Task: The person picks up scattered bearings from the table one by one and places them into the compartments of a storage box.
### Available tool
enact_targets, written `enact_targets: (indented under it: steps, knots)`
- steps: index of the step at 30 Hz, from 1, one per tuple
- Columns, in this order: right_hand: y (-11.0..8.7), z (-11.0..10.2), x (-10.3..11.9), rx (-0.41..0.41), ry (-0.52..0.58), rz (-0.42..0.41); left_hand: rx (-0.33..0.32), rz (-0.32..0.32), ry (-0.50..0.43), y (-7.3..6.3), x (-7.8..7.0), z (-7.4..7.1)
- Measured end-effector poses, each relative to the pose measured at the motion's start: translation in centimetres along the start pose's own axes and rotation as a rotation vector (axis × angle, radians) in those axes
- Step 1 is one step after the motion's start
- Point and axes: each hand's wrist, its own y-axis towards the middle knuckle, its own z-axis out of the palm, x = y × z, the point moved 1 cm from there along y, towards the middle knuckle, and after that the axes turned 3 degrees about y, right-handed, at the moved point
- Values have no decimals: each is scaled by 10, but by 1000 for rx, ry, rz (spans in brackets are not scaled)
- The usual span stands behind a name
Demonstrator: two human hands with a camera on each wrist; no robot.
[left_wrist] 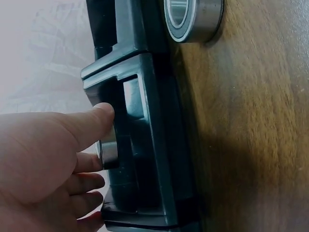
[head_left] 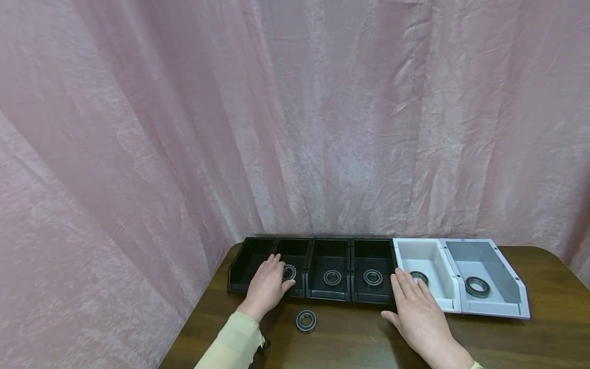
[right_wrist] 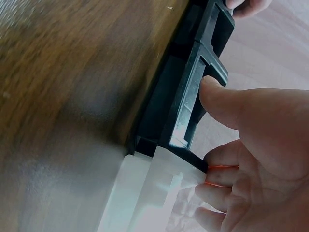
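My left hand (head_left: pixel 267 287) reaches over the second black bin from the left. Its thumb and index finger pinch a bearing (left_wrist: pixel 109 153) within that bin; the hand hides part of the ring. My right hand (head_left: pixel 417 310) is spread flat, palm down, where the rightmost black bin (head_left: pixel 372 249) meets the white bin (head_left: pixel 421 251). Its fingers are extended and hold nothing. They partly cover another bearing (head_left: pixel 420 278) lying in the white bin. A loose bearing (head_left: pixel 306 321) lies on the table in front of the black bins, between the hands.
Several bins stand side by side along the table's back. Single bearings lie in the third black bin (head_left: pixel 332 278), the rightmost black one and the grey bin (head_left: pixel 470 251). A pink curtain (head_left: pixel 322 128) hangs behind the wooden table (head_left: pixel 350 338).
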Motion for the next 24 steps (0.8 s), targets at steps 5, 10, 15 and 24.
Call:
enact_targets:
  steps: [5, 10, 15, 24]
  knots:
    - [1, 0, 0, -8, -4, -6, 14, -11, 13, 6, 1, 5]
    - [0, 0, -1, -6, -4, -3, 9, -20, 47, 12, -1, 11]
    - [0, 0, -1, -3, -4, 1, -3, -36, 79, 16, -3, 15]
    - [0, 1, 0, 5, -5, 5, -15, -34, 146, 21, -5, 25]
